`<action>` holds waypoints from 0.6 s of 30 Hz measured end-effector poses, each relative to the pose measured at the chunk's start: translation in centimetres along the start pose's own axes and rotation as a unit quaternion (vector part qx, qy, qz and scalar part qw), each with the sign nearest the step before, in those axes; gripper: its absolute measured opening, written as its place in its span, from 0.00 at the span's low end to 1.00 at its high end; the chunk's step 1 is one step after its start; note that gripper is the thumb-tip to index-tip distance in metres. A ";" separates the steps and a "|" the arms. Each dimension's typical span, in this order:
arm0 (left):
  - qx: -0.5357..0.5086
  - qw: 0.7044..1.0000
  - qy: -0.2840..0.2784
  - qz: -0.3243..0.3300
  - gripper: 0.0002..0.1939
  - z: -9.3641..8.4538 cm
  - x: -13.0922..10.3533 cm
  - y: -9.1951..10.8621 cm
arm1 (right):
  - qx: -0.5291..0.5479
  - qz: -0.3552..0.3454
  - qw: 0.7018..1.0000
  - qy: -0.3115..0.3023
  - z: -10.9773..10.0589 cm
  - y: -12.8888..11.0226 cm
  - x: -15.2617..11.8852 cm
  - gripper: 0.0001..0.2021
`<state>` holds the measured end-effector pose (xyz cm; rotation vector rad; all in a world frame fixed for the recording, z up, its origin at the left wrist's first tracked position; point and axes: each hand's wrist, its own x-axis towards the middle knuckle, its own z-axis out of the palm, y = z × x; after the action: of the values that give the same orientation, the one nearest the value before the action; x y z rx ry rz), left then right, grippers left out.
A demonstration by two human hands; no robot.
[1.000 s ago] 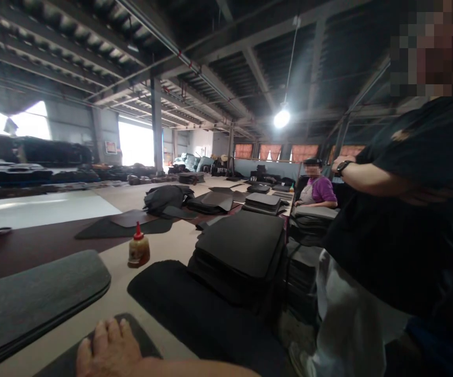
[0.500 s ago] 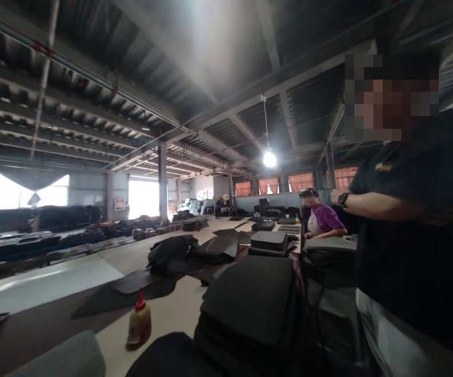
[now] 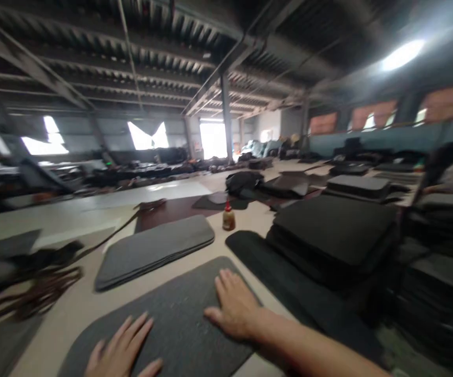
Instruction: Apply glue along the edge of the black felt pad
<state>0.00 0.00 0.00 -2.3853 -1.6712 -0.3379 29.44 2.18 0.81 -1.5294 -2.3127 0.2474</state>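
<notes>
Closest in, the left hand [image 3: 122, 351] lay flat, fingers spread wide, on the grey felt pad [image 3: 179, 319] at the near edge of the table [image 3: 73, 309]. The right hand [image 3: 236, 306] pressed palm-down on the same pad, fingers loosely open, gripping nothing. The pad's long axis ran from near left toward far right. Beyond it sat a second grey pad [image 3: 154, 250], angled the same way. Further out, a glue bottle [image 3: 228, 217] stood upright beside a stack of black pads [image 3: 332, 235].
</notes>
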 end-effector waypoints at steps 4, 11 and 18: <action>-0.028 0.989 -0.137 -0.054 0.34 -2.4 -4.1 -0.4 | -0.100 -0.001 0.995 -0.026 0.7 1.3 -0.2 0.42; -0.029 0.988 -0.123 -0.084 0.32 -3.9 -7.6 -2.5 | -0.173 -0.054 0.982 0.049 -0.2 5.2 -2.5 0.35; -0.022 0.987 -0.156 -0.027 0.35 -6.7 -12.4 -1.6 | -0.140 -0.214 0.966 0.042 -1.0 5.8 -7.3 0.33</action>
<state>-6.01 -12.52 2.63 -2.5344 -1.8771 -0.0064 37.35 -2.27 -1.64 -1.0807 -2.6164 -0.2607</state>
